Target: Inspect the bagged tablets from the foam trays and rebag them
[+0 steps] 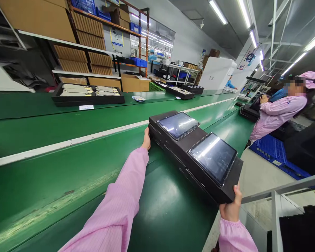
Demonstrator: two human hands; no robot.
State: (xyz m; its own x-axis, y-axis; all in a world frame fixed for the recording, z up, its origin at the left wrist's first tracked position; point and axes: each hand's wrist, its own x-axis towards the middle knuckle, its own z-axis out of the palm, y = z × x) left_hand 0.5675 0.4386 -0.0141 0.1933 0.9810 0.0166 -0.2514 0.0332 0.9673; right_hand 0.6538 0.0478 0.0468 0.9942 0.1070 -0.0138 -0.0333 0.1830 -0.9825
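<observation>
The left hand (146,139) and right hand (232,206) gripped opposite ends of the stacked black rectangular trays (191,140) over the smooth green belt (165,213). Uneven support risked tilting them, sliding the 2 glossy rectangular tablets (214,157) off.

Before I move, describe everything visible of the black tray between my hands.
The black tray is long, boxy and matte, perhaps foam, with seams along its near side. Two glossy, dark-screened tablets lie face up on top. It sits slantwise over the green belt, gripped at opposite ends by the left hand and right hand.
</observation>
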